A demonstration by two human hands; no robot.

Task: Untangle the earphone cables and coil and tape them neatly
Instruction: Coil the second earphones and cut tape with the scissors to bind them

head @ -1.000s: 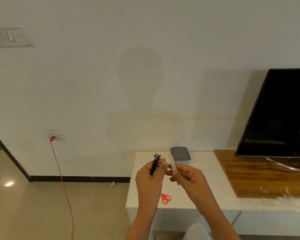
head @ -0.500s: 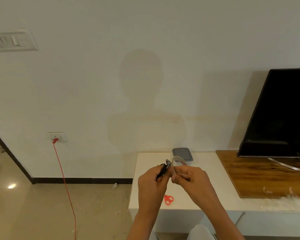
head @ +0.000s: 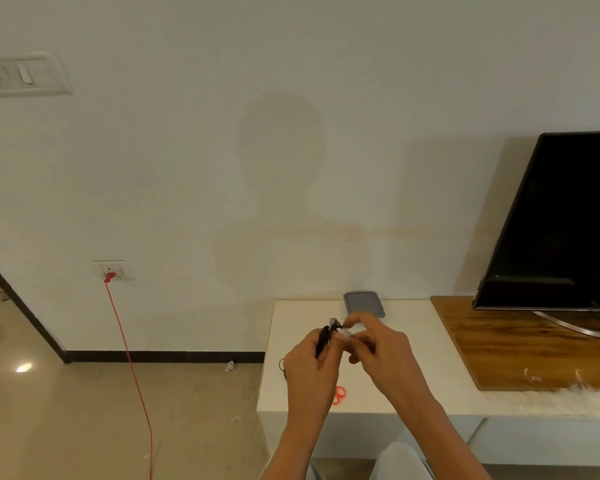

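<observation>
**Tape (head: pixel 347 335) meets coiled cable in mid-air**

Left hand (head: pixel 310 370) grips the black earphone cable (head: pixel 323 341) as a bundle, held above the white table (head: pixel 413 341), probably so the wrap can pass all round. Right hand (head: pixel 387 346) works at the bundle's top with its index finger lifted. Blur leaves it unclear whether it pinches the pale strip or only presses it. Red scissors (head: pixel 341 396) lie on the table, half hidden behind the left hand. A thin loose loop shows beside that hand.
</observation>
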